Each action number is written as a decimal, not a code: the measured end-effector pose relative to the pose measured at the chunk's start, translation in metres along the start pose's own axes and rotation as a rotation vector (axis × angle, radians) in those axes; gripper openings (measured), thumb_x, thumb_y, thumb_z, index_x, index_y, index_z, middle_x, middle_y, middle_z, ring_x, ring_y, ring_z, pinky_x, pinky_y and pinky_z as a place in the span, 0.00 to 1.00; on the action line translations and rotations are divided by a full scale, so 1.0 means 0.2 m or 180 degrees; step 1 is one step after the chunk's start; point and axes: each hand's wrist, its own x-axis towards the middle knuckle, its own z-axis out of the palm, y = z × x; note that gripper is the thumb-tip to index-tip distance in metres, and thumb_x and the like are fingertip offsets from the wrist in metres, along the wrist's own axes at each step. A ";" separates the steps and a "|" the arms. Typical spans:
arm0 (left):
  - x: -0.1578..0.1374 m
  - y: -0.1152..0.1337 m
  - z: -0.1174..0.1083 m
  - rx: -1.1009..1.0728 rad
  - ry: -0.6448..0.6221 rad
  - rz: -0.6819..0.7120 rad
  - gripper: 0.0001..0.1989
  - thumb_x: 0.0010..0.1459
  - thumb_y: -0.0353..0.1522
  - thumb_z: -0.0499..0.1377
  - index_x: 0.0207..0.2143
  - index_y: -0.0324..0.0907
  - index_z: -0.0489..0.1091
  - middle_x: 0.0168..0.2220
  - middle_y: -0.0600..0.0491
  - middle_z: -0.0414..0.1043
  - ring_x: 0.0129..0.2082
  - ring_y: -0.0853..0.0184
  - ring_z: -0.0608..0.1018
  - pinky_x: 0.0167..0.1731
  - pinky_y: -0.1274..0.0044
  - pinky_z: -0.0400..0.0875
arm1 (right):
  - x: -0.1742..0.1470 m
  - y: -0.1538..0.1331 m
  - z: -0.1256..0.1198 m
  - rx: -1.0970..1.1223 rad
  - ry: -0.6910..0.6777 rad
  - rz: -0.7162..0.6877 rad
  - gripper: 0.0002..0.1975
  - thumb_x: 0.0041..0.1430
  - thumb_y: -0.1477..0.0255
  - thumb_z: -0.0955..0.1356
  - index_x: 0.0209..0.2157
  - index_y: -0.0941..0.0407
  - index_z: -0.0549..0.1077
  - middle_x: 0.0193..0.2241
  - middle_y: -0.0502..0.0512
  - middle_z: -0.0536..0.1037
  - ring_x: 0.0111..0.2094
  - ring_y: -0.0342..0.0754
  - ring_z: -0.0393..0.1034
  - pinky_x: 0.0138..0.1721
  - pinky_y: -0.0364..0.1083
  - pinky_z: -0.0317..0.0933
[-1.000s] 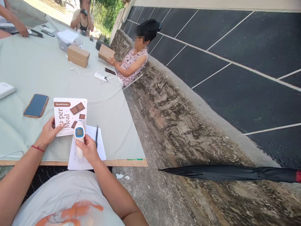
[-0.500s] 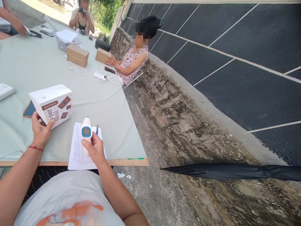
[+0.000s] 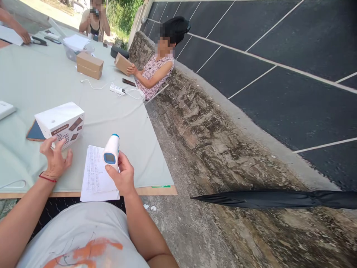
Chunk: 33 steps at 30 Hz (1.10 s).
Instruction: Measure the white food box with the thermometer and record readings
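A white infrared thermometer (image 3: 112, 147) with a blue-rimmed screen is gripped upright in my right hand (image 3: 124, 175), above written paper sheets (image 3: 96, 171) at the table's front edge. To the left, my left hand (image 3: 55, 158) has its fingers apart, close in front of a white printed box (image 3: 63, 121). Whether its fingertips touch the box I cannot tell. The box rests on the table, and a dark blue flat item (image 3: 35, 132) shows partly behind it.
Farther along the table (image 3: 119, 123) are a brown carton (image 3: 89, 66), a power strip (image 3: 117, 89) and a plastic tub of papers (image 3: 76, 46). A seated person (image 3: 156, 70) on the right holds another carton (image 3: 122, 64). A black folded umbrella (image 3: 251, 199) extends at lower right.
My left hand has let go of the white box and drawn slightly back. My right hand has shifted right, tilting the thermometer. The seated person's carton has been tipped up.
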 end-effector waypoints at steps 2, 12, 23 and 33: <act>0.01 0.02 0.01 0.0051 -0.0551 0.0247 0.19 0.56 0.30 0.60 0.51 0.44 0.66 0.53 0.42 0.64 0.55 0.49 0.68 0.55 0.54 0.61 | 0.06 0.08 -0.06 -0.0442 0.0456 0.0067 0.31 0.50 0.61 0.73 0.55 0.55 0.69 0.46 0.58 0.77 0.44 0.51 0.71 0.46 0.49 0.66; 0.00 0.02 0.05 0.0037 -0.2657 0.0559 0.21 0.65 0.43 0.50 0.52 0.40 0.71 0.51 0.39 0.70 0.49 0.50 0.73 0.48 0.57 0.69 | 0.18 0.48 -0.42 -0.3233 0.0785 0.0879 0.19 0.56 0.66 0.68 0.49 0.56 0.74 0.47 0.63 0.73 0.49 0.57 0.68 0.49 0.52 0.62; 0.01 -0.02 0.05 -0.0083 -0.2625 0.0388 0.21 0.65 0.44 0.50 0.49 0.42 0.73 0.52 0.42 0.72 0.49 0.51 0.74 0.51 0.58 0.69 | 0.19 0.60 -0.33 -0.3420 0.1621 -0.0948 0.17 0.59 0.75 0.62 0.49 0.58 0.73 0.50 0.67 0.70 0.55 0.58 0.64 0.59 0.66 0.51; 0.00 -0.01 0.06 -0.0113 -0.2563 0.0402 0.21 0.64 0.43 0.50 0.48 0.40 0.73 0.51 0.40 0.72 0.48 0.51 0.75 0.49 0.59 0.70 | 0.18 0.56 -0.20 -0.3051 -0.1139 -0.1528 0.30 0.56 0.85 0.58 0.55 0.51 0.74 0.59 0.56 0.71 0.62 0.53 0.58 0.60 0.57 0.57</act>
